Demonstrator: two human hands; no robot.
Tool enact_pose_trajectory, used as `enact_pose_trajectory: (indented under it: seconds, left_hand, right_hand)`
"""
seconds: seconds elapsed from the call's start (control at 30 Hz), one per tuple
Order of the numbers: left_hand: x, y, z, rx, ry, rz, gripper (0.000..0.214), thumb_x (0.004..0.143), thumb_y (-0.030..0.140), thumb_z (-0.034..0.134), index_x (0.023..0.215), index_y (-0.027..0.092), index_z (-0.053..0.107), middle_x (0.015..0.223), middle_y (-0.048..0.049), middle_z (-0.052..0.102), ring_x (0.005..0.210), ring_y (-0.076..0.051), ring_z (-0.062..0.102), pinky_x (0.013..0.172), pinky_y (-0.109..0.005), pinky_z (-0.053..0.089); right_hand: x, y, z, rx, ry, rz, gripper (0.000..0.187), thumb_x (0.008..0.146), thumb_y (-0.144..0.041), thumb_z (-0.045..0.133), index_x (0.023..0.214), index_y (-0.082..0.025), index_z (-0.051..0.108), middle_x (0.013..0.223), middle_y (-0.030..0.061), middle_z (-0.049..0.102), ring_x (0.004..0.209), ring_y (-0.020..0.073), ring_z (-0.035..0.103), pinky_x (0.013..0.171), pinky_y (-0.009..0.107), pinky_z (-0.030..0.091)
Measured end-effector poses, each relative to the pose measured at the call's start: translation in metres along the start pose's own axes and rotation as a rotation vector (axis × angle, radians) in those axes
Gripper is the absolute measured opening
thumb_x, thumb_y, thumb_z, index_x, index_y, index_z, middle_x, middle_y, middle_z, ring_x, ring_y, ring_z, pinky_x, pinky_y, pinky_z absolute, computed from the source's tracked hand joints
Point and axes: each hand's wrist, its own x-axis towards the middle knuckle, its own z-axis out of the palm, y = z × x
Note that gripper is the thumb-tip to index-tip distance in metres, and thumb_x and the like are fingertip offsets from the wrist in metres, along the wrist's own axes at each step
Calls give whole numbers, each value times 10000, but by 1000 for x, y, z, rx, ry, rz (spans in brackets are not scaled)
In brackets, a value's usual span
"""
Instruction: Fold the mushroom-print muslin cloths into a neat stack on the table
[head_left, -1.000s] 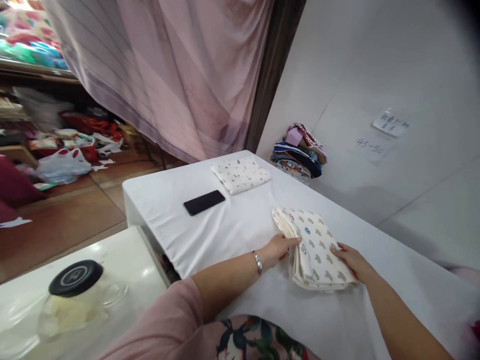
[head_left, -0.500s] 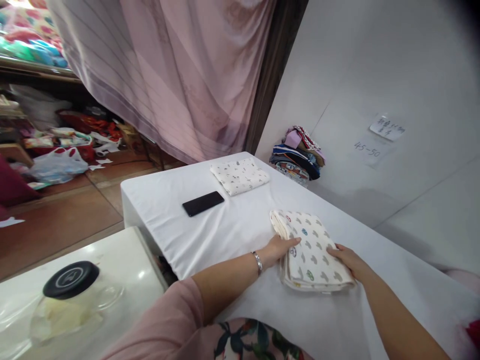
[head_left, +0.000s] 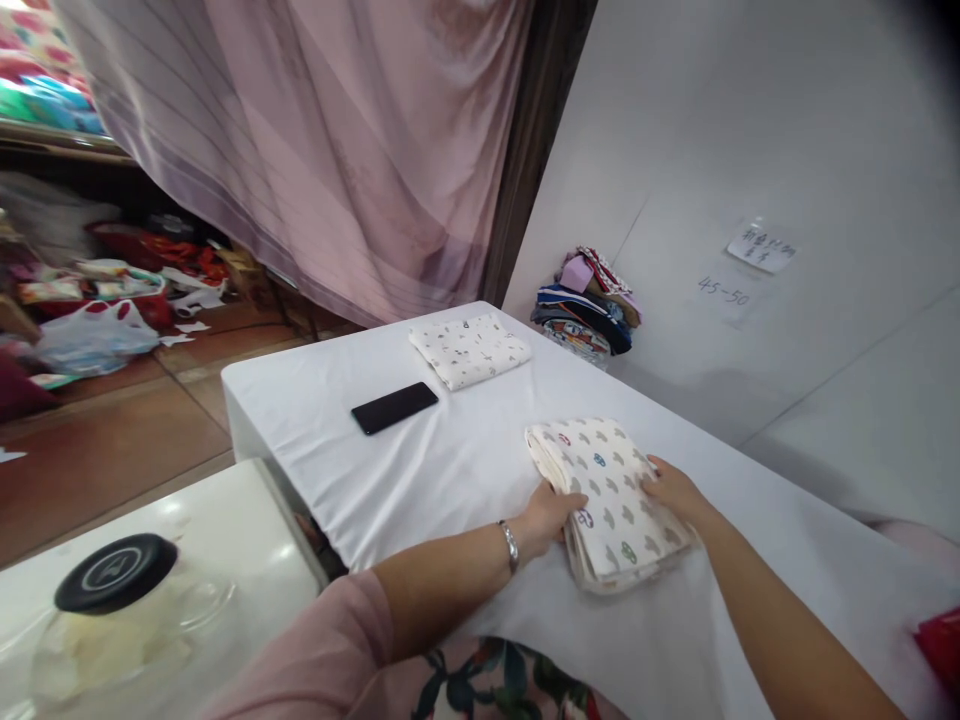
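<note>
A folded cream cloth [head_left: 619,500] printed with grey shapes and small coloured cars lies at the near part of a white-covered table [head_left: 465,450]. My left hand [head_left: 551,512], with a silver bracelet at the wrist, grips the cloth's left edge, thumb on top and fingers beneath. On the opposite side, my right hand [head_left: 675,488] holds the right edge, its thumb at the far corner; its other fingers are partly hidden. Farther back on the table is a second folded cloth [head_left: 470,350], white with small dark prints. A black phone [head_left: 395,408] rests to its left.
At the left, a clear jar with a black lid [head_left: 116,573] stands on a glossy white surface [head_left: 225,490]. A stack of folded clothes [head_left: 581,305] is beside the wall at the table's far right. A pink curtain [head_left: 360,150] hangs behind. Something red [head_left: 941,645] shows at lower right.
The view has shifted slightly, so most things appear a little farther left. My right hand has slid up along the cloth's right edge toward its far corner. My left hand keeps its hold.
</note>
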Motion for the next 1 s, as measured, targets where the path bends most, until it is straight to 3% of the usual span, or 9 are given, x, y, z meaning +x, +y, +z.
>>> enact_pose_trajectory:
  seconds: [0.13,0.2,0.27,0.4,0.73,0.83,0.9,1.0]
  left_hand:
    - [4,-5,0,-23,-11,17,427,718,181,626,1127,145,507,1028,-137,663,853,-257,647,626,-363,537]
    - [5,-7,1,-38,-8,23,429,720,180,626,1128,145,499,1012,-135,664,835,-251,648,620,-359,536]
    - [4,-7,2,-50,4,29,441,712,177,637,1128,149,493,980,-124,668,817,-240,649,617,-348,534]
    - [3,-7,2,-69,34,43,455,705,176,647,1131,154,489,937,-109,666,779,-221,644,608,-341,528]
    - [0,-9,-3,-81,11,28,419,701,153,648,1095,157,505,912,-95,671,772,-219,644,606,-334,526]
    - [0,-8,-6,-62,8,1,374,723,149,619,1077,147,501,947,-110,671,781,-222,648,617,-345,532]
    - [-1,-7,-7,-60,-2,-12,358,735,156,608,1075,146,497,994,-123,664,804,-227,651,633,-355,537]
    - [-3,-6,-8,-61,-8,-18,369,740,174,613,1088,145,493,1044,-142,653,846,-240,650,653,-367,542]
  right_hand:
    - [-12,-44,14,6,262,-399,516,758,-257,494,1269,-184,518,1317,91,510,1226,248,449,1035,402,347]
    - [-19,-69,30,65,273,-607,488,822,-335,453,1288,-196,496,1371,73,459,1270,221,400,1061,397,321]
    - [-22,-88,49,52,191,-720,484,861,-364,407,1306,-190,480,1402,72,423,1318,219,332,1088,425,274]
    - [-18,-100,79,-45,-36,-643,475,911,-364,292,1323,-207,470,1415,57,408,1344,236,286,1090,507,219]
    - [-19,-93,82,61,-34,-653,441,911,-369,325,1297,-249,502,1411,32,415,1352,222,270,1103,507,181]
    - [-14,-92,73,112,-8,-658,426,879,-374,392,1248,-234,553,1385,41,452,1338,210,300,1108,453,218]
    - [-5,-83,58,128,110,-588,425,856,-369,429,1219,-205,575,1382,55,453,1333,204,309,1114,399,226]
    - [9,-58,28,119,210,-248,473,827,-365,485,1262,-183,528,1416,74,400,1333,227,303,1111,364,226]
